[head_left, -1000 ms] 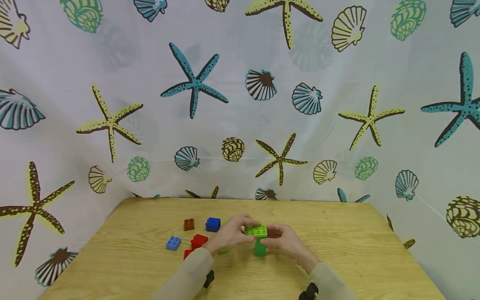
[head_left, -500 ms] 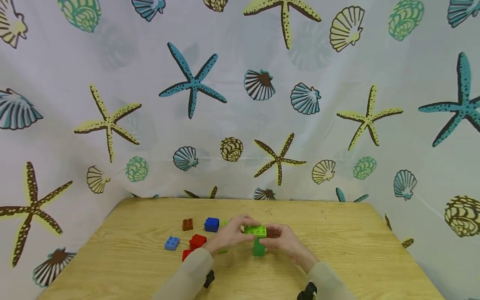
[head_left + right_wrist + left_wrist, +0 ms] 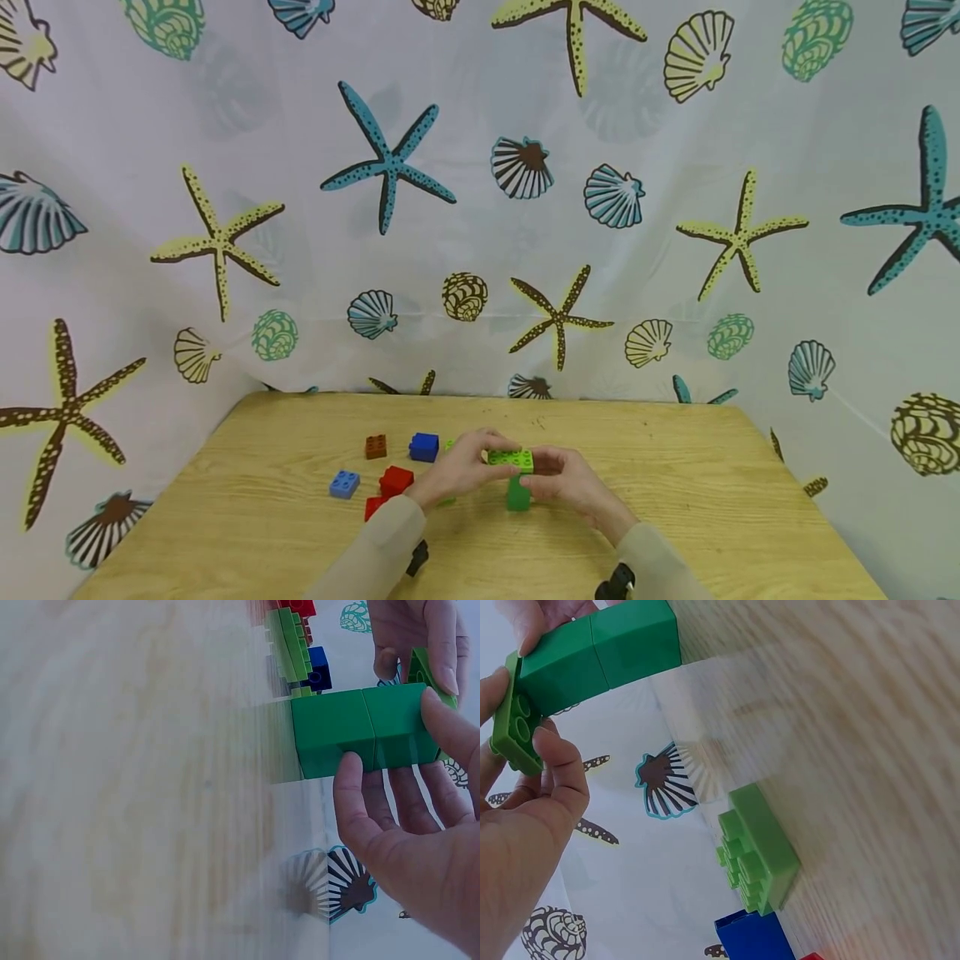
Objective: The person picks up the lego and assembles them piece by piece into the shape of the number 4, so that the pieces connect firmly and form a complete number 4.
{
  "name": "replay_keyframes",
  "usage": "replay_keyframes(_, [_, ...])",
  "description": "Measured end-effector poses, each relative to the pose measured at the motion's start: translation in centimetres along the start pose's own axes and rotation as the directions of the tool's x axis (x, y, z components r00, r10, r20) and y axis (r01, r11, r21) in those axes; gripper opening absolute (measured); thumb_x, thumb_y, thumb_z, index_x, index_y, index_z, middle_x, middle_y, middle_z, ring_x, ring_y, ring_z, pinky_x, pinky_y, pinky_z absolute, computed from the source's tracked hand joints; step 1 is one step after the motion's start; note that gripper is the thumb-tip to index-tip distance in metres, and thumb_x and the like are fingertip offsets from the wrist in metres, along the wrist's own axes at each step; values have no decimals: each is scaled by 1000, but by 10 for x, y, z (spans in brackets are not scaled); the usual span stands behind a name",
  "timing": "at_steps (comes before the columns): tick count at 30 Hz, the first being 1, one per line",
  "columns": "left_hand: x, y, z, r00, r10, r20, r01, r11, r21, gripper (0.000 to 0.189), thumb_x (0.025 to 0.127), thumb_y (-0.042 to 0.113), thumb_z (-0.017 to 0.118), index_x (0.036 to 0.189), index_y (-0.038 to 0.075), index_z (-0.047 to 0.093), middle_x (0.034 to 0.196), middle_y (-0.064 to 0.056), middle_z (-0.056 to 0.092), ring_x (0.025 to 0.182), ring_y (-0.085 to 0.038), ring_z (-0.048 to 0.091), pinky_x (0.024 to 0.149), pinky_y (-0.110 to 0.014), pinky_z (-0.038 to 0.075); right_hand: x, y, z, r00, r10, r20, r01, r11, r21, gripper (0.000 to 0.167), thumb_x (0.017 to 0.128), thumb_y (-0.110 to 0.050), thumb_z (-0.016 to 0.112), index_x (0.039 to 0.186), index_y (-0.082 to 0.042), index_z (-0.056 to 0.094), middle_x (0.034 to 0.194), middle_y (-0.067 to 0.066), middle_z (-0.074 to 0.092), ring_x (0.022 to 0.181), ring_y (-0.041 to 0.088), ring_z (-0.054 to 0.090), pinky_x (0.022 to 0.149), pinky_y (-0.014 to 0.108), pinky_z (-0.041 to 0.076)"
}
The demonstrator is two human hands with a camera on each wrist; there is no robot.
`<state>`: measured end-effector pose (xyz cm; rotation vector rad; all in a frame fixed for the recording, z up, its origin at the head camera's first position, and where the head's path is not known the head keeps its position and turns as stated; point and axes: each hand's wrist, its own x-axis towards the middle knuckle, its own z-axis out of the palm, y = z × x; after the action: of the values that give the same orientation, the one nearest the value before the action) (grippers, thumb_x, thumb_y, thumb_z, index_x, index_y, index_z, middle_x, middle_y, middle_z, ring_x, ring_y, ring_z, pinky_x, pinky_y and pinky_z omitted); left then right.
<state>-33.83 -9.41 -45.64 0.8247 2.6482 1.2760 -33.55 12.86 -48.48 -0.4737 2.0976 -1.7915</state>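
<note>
Shell-patterned cloth point(image 3: 450, 358) hangs behind a wooden table point(image 3: 712, 500), where, about midway between its side edges, two dark green blocks point(image 3: 334, 727) already stand stacked with a light green block point(image 3: 512, 460) across their top, perhaps not fully seated; other blocks point(image 3: 345, 484) lie loose nearer the left edge. The left hand point(image 3: 461, 467) pinches the light green block's overhanging end, while the right hand point(image 3: 576, 483) curls round the dark green pair.

Over the left half of the desk point(image 3: 277, 533), a plain, pale beige long sleeve point(image 3: 371, 546) ends in a rounded cuff at the wrist, leaving the left hand point(image 3: 462, 471) bare. Over the desk's right half, a matching beige sleeve point(image 3: 663, 562) ends the same way below the bare right hand point(image 3: 576, 486). Beside each sleeve, above the desk, shows a small black fitting point(image 3: 417, 558), blocky in outline.
</note>
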Motion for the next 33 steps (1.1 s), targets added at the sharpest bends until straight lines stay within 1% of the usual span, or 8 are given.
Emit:
replay_keyframes(9, [0,2,-2,1000,2,-25,-1,1000,14,33,89,31,72,121,22,71,101,5,59,90,-15,51,73,-28,47,1,-4,1,1000,-5,-2,5,1000,0,53,89,-20,74,135,-2,54,126,14,62,108,18,62,91,44,54])
replay_keyframes(14, [1,0,-1,999,6,-35,-6,1000,-7,31,89,31,74,118,22,73,97,5,59,88,-16,50,71,-29,45,1,-4,1,1000,-2,-5,2,1000,16,54,89,-21,74,136,-2,54,127,13,62,106,17,62,90,44,55])
replay_keyframes(18, [1,-1,1,999,10,-31,-11,1000,-24,30,88,33,74,117,23,73,95,5,59,87,-16,49,71,-30,43,1,-4,0,1000,9,-11,-9,999,32,56,89,-23,73,137,-2,53,131,14,60,104,16,63,90,44,55])
replay_keyframes(21, [1,-1,1,999,14,-31,-15,1000,-6,31,88,34,73,117,23,73,94,6,58,86,-16,48,71,-30,41,0,-5,0,1000,12,-8,-11,999,43,55,91,-25,71,137,-2,53,132,14,59,105,16,63,92,46,54])
replay_keyframes(25, [2,3,1,999,28,-29,-27,999,47,32,89,34,72,118,20,73,92,6,56,83,-15,47,69,-27,39,0,-6,-1,1000,15,-9,-15,997,75,51,93,-26,68,136,-3,54,131,13,60,109,17,63,94,47,53])
replay_keyframes(29, [0,5,0,1000,23,-14,-22,996,85,32,90,32,71,120,20,72,91,6,54,80,-15,45,66,-26,38,0,-6,0,1000,18,-8,-17,995,97,51,93,-26,68,136,-2,54,129,13,60,109,16,62,94,47,53])
replay_keyframes(31, [-1,5,-1,1000,16,-2,-16,996,83,35,89,33,72,122,21,71,93,5,55,82,-15,47,69,-27,41,0,-5,0,1000,20,-5,-19,995,102,51,93,-26,69,136,-3,54,128,12,60,108,16,62,94,47,53])
replay_keyframes(33, [-2,3,-2,1000,14,8,-15,998,62,42,88,35,73,126,19,68,102,4,59,90,-15,51,77,-32,46,-1,-4,1,1000,19,-3,-18,995,100,51,93,-26,69,136,-3,54,127,11,60,108,16,62,94,46,53])
